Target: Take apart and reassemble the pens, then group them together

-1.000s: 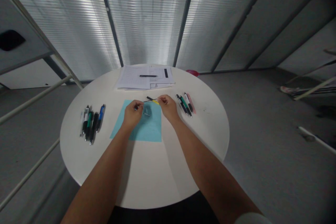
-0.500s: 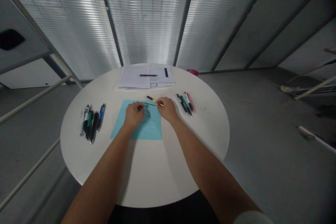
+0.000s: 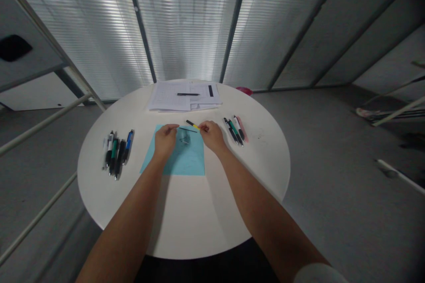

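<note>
A light blue sheet (image 3: 184, 163) lies on the round white table (image 3: 186, 221). On its upper part rests a thin dark stick like a pen refill (image 3: 188, 130). My left hand (image 3: 166, 140) is at the refill's left end, its thumb and fingertips pinched together there. Small dark and clear pen parts (image 3: 185, 138) lie loose on the sheet between my hands. My right hand (image 3: 211, 135) has its fingers closed around the lower end of a black-and-yellow pen piece (image 3: 193, 124); that end is partly hidden by the fingers.
Several pens (image 3: 114, 154) lie in a bunch at the left of the table. Another group of pens (image 3: 235, 130) sits to the right, by a pink strip. Printed papers (image 3: 169, 97) with a black pen (image 3: 188, 94) on top are at the far edge.
My left hand has let go of a small dark part, and pieces now lie on the sheet. Its fingertips have moved up to the refill's end. My right hand stays nearly in place.
</note>
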The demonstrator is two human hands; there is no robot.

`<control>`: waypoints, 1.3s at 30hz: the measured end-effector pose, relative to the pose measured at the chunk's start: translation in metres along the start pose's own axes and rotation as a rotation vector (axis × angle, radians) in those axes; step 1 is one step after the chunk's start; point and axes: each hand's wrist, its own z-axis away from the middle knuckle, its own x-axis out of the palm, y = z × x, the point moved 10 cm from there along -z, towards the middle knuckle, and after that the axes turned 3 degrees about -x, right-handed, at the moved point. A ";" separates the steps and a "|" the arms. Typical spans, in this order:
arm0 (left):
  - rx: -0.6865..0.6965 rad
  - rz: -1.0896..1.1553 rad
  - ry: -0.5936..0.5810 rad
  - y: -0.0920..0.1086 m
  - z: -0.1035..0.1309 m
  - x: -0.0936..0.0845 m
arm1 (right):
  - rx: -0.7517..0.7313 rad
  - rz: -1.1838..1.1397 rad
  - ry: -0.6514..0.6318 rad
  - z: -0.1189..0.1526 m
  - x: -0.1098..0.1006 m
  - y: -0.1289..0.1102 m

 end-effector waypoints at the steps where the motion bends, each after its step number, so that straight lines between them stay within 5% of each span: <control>1: -0.024 0.065 0.027 0.000 -0.001 -0.004 | 0.014 -0.024 0.019 0.000 -0.002 0.002; 7: -0.245 0.565 0.163 -0.010 -0.006 -0.028 | 0.083 -0.158 0.120 0.000 -0.011 0.011; 12: -0.335 0.743 0.233 -0.020 -0.006 -0.038 | 0.122 -0.182 0.157 0.001 -0.014 0.016; 22: -0.355 0.845 0.255 -0.023 -0.006 -0.042 | 0.097 -0.133 0.118 0.001 -0.011 0.013; 32: -0.345 0.808 0.229 -0.019 -0.005 -0.037 | -0.052 0.169 -0.069 0.002 0.006 -0.003; 39: -0.349 0.793 0.224 -0.017 -0.003 -0.034 | -0.007 0.231 -0.146 0.005 0.009 -0.002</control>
